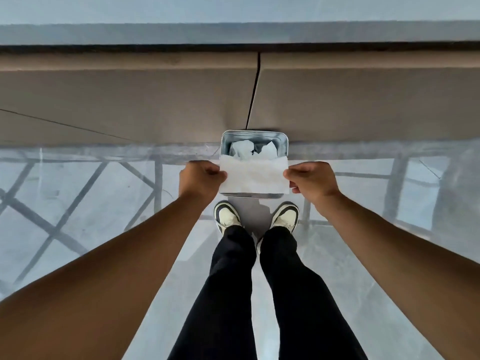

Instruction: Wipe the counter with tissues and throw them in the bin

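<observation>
A flat white tissue point(253, 175) is stretched between both hands, right over the open top of a shiny metal bin point(283, 144). My left hand point(200, 178) pinches the tissue's left edge and my right hand point(310, 179) pinches its right edge. Inside the bin, beyond the held tissue, lie crumpled white tissues point(244, 149). The tissue hides the near half of the bin's opening. The grey counter point(233, 33) runs across the top of the view, with its edge above the bin.
The bin stands on the glossy grey floor point(91, 203) against the tan cabinet front point(130, 100), below a dark seam between two doors. My two feet in white and black shoes point(227, 216) stand just before the bin.
</observation>
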The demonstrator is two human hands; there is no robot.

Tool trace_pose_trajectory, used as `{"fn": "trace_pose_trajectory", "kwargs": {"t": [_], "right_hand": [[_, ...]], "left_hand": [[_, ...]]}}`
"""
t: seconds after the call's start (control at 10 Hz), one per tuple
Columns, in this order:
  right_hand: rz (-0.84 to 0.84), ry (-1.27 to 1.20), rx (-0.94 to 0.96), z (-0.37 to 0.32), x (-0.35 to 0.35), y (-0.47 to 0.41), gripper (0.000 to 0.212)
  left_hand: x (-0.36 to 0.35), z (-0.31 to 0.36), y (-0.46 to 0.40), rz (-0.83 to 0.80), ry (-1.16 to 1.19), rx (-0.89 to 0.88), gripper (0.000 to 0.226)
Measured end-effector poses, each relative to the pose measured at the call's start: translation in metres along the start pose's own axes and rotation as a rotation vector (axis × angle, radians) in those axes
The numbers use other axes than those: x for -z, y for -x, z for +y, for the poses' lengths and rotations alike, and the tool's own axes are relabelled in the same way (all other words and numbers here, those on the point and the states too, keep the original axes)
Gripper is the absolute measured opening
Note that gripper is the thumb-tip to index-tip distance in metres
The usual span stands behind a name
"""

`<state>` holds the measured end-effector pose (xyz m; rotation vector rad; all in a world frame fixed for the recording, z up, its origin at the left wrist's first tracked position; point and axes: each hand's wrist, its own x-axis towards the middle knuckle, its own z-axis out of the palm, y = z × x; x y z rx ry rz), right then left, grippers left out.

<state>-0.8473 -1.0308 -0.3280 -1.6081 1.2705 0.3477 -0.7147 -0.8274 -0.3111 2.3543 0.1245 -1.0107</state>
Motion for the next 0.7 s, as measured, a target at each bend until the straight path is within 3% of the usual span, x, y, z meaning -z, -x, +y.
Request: {"fn": "trace_pose_trajectory", "kwargs": {"t": [0.2,0.4,0.7], "right_hand": [[0.189,0.201,0.061,0.014,-0.039,-0.059,0.013],[0.294,0.292,0.089,0.011,-0.062,-0.084,0.017],[0.320,0.238,0.126,0.012,-0.058,-0.082,0.028]], "left_hand": [[-0.037,-0.001,-0.065,0.077,-0.162,-0.085,0.026],[-0.058,-0.006,-0.091,0.120,-0.213,-0.079,0.013],[-0.066,-0.002,-0.085,0.074,-0.154,-0.062,0.017]]}}
